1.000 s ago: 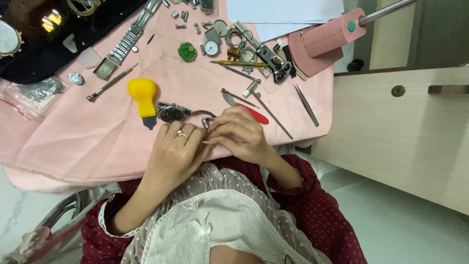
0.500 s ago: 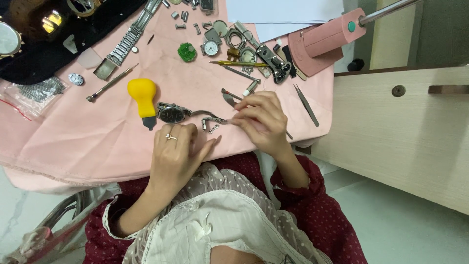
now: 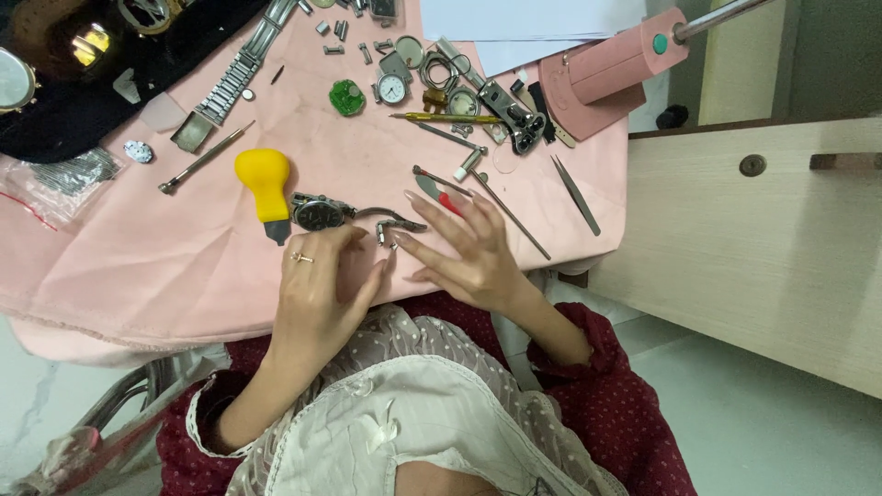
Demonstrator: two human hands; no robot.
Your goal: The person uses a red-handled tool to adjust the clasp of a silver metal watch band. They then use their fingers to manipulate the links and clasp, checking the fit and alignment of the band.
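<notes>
A steel wristwatch (image 3: 319, 213) lies on the pink cloth (image 3: 138, 266), and its loose band end (image 3: 397, 221) trails to the right. My left hand (image 3: 317, 287), with a ring on it, rests on the cloth just below the watch. Its fingertips touch or nearly touch the case, and it holds nothing. My right hand (image 3: 467, 250) hovers to the right with its fingers spread. Its fingertips are near the band end and a red-handled tool (image 3: 439, 196). A yellow-handled case tool (image 3: 264, 182) lies left of the watch.
Further back on the cloth lie tweezers (image 3: 576, 194), screwdrivers, a green part (image 3: 347, 97), a small watch face (image 3: 392, 88), a steel bracelet (image 3: 231, 84) and several small parts. A pink press (image 3: 608, 73) stands at the right, a black tray (image 3: 64, 101) at the left, and a wooden drawer front (image 3: 772, 239) beside the table.
My two hands were pinched together over the band end. The right hand has drawn away to the right and spread its fingers. The left hand has settled below the watch.
</notes>
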